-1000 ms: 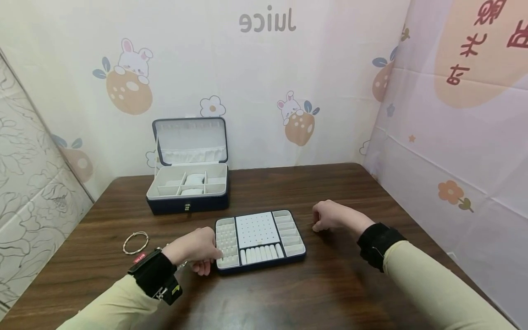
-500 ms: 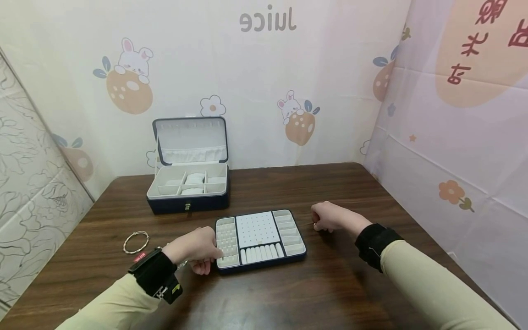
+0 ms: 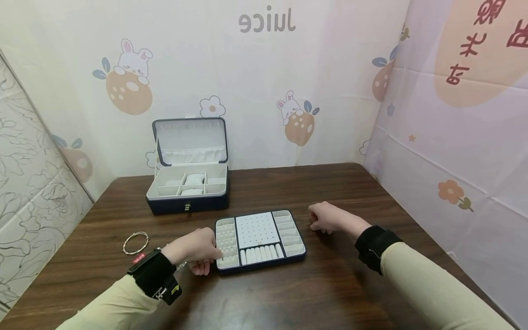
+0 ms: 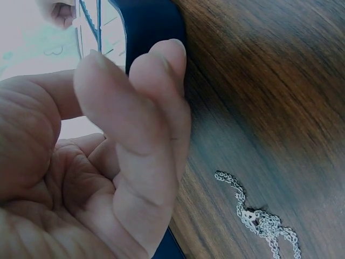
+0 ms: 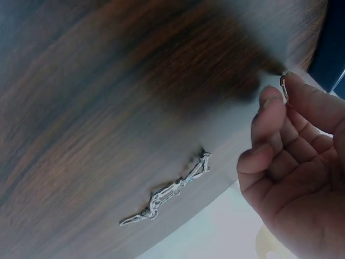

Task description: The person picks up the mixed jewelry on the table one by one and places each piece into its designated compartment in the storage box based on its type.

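Observation:
A navy jewelry tray [image 3: 257, 229] with white compartments and ring rolls lies on the wooden table. My left hand [image 3: 193, 250] grips its left end, the thumb side over the left compartments; in the left wrist view the curled fingers of my left hand [image 4: 135, 124] stand beside the navy edge [image 4: 153, 27]. To the right of the tray and apart from it, my right hand [image 3: 332, 217] is low over the table. In the right wrist view my right hand [image 5: 296, 162] pinches a small gold-coloured ring [image 5: 284, 89] between thumb and forefinger, close to the tabletop.
An opened navy jewelry box [image 3: 187, 192] stands behind the tray, lid raised. A twisted bangle [image 3: 136, 243] lies at the left. A silver chain [image 4: 264, 224] lies beside my left hand, and a silver link bracelet [image 5: 167, 191] lies near my right. Printed cloth walls [image 3: 255, 59] surround the table.
My right hand has shifted slightly left, towards the tray. My left hand and the tray have stayed in place.

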### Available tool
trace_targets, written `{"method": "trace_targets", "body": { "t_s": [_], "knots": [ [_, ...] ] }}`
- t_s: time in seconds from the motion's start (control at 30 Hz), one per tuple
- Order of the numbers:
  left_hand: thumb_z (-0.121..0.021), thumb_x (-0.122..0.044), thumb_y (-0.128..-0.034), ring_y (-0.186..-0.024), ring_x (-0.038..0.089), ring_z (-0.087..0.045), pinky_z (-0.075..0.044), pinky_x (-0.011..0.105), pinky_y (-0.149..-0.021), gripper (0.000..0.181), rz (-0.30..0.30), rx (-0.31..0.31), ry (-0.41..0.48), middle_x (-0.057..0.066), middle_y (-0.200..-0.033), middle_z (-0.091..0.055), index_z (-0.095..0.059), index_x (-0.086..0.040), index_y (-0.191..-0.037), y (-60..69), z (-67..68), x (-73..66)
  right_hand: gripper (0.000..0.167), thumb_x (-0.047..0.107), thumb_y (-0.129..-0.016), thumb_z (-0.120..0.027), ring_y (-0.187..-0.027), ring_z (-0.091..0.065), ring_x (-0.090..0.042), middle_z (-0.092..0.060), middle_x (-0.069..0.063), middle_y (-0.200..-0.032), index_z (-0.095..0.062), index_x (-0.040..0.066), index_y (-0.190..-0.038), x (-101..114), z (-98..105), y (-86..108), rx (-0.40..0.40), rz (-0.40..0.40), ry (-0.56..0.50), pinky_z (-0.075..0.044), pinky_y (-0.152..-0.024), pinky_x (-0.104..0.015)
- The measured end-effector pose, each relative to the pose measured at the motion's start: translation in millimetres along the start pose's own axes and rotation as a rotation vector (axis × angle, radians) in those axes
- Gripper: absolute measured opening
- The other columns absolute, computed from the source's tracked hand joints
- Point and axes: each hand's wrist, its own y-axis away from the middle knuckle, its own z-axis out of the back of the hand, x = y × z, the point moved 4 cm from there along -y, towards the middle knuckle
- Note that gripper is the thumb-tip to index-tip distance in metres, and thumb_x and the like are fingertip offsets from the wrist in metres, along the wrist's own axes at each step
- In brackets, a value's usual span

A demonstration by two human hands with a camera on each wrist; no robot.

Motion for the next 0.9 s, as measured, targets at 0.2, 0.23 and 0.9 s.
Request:
{"method": "trace_targets", "body": {
  "t_s": [0.2, 0.23, 0.9],
  "knots": [
    [-0.067, -0.012, -0.092, -0.036, 0.011, -0.053, -0.051, 0.027, -0.041, 0.03, 0.001, 0.0, 0.002, 0.009, -0.051, -0.065, -0.063, 0.002, -0.065, 1.3, -0.1, -0.1, 0.018, 0.004, -0.094, -0.069, -0.064, -0.057, -0.015, -0.058, -0.002, -0.074, -0.055, 0.011, -0.084, 11.9, 2.9, -2.7, -0.077, 0.086, 0.041, -0.049, -0.059, -0.03],
    [-0.067, -0.012, -0.092, -0.036, 0.011, -0.053, -0.051, 0.028, -0.041, 0.03, 0.001, -0.001, 0.003, 0.01, -0.051, -0.065, -0.063, 0.002, -0.065, 1.4, -0.1, -0.1, 0.02, 0.003, -0.093, -0.068, -0.065, -0.056, -0.015, -0.057, -0.001, -0.074, -0.055, 0.012, -0.083, 14.6, 4.3, -3.1, -0.096, 0.108, 0.051, -0.048, -0.06, -0.03],
    [-0.066, -0.013, -0.0928, -0.036, 0.01, -0.053, -0.051, 0.027, -0.041, 0.031, -0.004, 0.008, -0.013, 0.008, -0.051, -0.065, -0.062, 0.0, -0.065, -0.1, -0.4, 1.5, 0.024, -0.001, -0.088, -0.068, -0.064, -0.05, -0.013, -0.052, 0.002, -0.069, -0.053, 0.015, -0.077, 47.4, 12.4, 2.6, -0.187, 0.226, 0.036, -0.041, -0.059, -0.028]
  ]
}}
